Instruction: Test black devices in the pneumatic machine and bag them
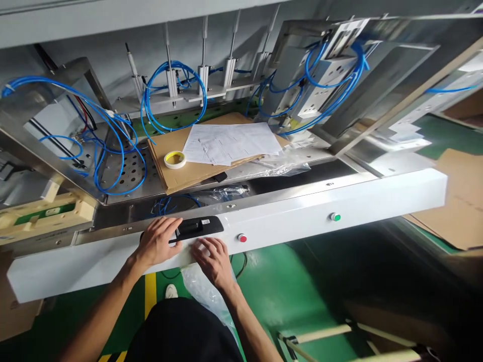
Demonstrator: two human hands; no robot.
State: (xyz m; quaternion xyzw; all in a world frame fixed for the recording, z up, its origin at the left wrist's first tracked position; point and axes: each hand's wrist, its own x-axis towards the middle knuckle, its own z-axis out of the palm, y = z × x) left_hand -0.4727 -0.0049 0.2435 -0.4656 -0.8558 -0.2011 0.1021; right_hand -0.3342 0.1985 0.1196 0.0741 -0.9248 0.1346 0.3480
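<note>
Left hand: your left hand (158, 242) lay flat and spread on the white front panel (302, 213) of the machine, fingers over the left end of the black control plate (199, 226), gripping nothing.
Right hand: your right hand (213, 261) rested palm down on the same panel just below the plate, fingers loosely spread, pressing on clear plastic film (206, 291) that hung off the panel's lower edge; it held nothing closed in it.
Control plate: it was set into the panel's top edge, with a small white label on it; the writing was too small to read.
Buttons: a red button (242, 238) sat just right of your right hand, and a green button (335, 216) sat well apart, further right along the panel.
Behind the panel: a cardboard sheet (181, 166) lay on the perforated metal deck, carrying a roll of yellow tape (175, 159) and printed papers (230, 143); the print was not legible.
Tubing: blue air hoses (113, 146) looped over the deck at left and around the raised metal frames.
Floor: it was green with a yellow stripe (150, 294) under the panel.
</note>
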